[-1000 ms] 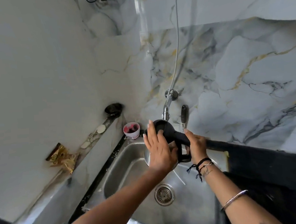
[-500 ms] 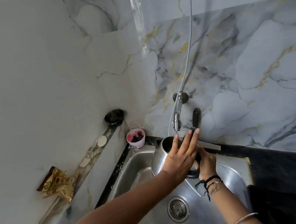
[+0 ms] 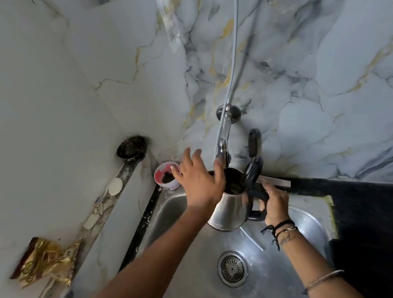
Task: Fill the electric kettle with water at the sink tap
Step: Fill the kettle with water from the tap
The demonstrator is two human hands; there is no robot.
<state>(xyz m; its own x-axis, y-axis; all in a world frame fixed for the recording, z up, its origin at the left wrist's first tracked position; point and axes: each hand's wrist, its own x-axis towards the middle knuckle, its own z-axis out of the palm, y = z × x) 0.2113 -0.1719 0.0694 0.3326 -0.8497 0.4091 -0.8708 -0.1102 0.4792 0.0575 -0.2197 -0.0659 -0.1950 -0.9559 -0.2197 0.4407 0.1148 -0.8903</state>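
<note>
A steel electric kettle (image 3: 230, 212) with a black handle hangs over the steel sink (image 3: 297, 269), its black lid (image 3: 253, 172) flipped up. My right hand (image 3: 274, 204) grips the handle. The kettle's mouth sits directly under the chrome tap (image 3: 224, 142), which sticks out of the marble wall. My left hand (image 3: 198, 179) hovers open, fingers spread, just left of the tap and over the kettle's rim. No water stream is visible.
A white cup with pink inside (image 3: 166, 176) stands at the sink's back left corner. A black bowl (image 3: 131, 148), soap pieces (image 3: 115, 186) and a gold wrapper (image 3: 45, 259) lie on the left ledge. A black-handled tool (image 3: 254, 143) leans on the wall. The black counter (image 3: 367, 207) lies right.
The kettle's lid has swung up and its mouth has moved under the tap. My left hand left the lid and shifted left, up beside the tap.
</note>
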